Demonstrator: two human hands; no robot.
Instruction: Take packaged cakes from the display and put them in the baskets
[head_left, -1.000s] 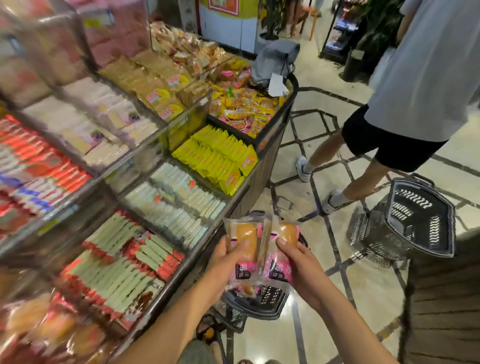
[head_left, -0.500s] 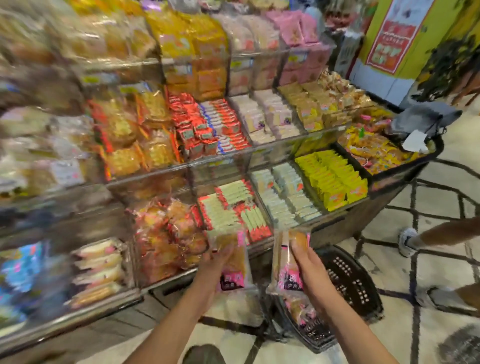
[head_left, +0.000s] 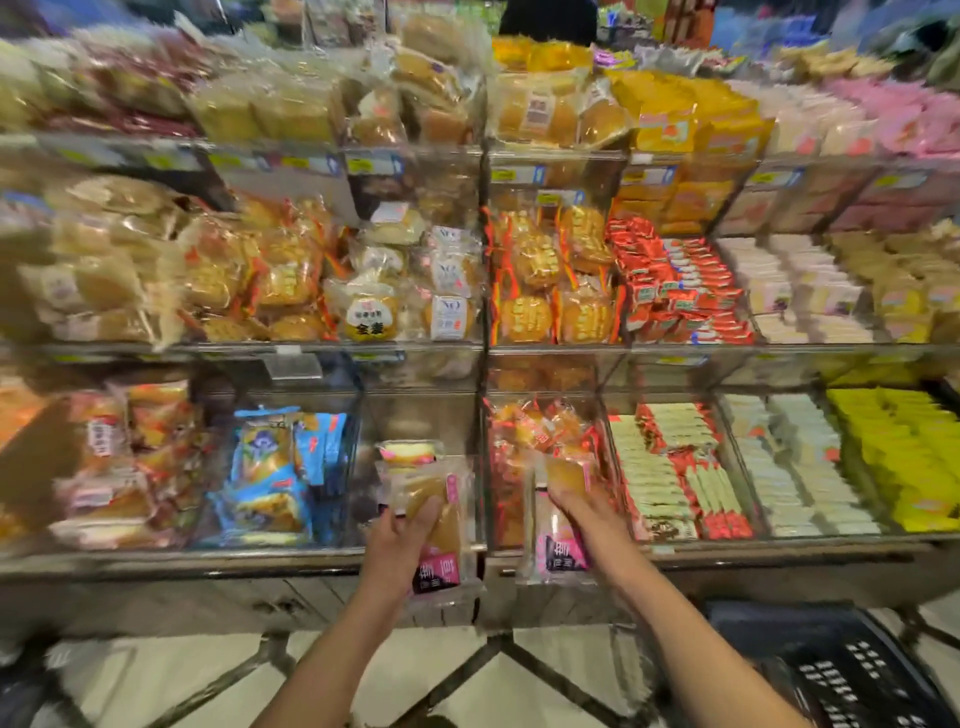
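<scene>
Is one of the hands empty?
No, the left hand grips the left cake packet and the right hand grips the right cake packet, each with a pink label.

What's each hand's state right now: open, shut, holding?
Left hand: grips a pink-label cake pack.
Right hand: grips a second cake pack.

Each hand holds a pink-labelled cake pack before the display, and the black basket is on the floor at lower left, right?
No: the head view shows the black basket at lower right, not left. The left hand holds one cake pack, the right hand another.
</scene>
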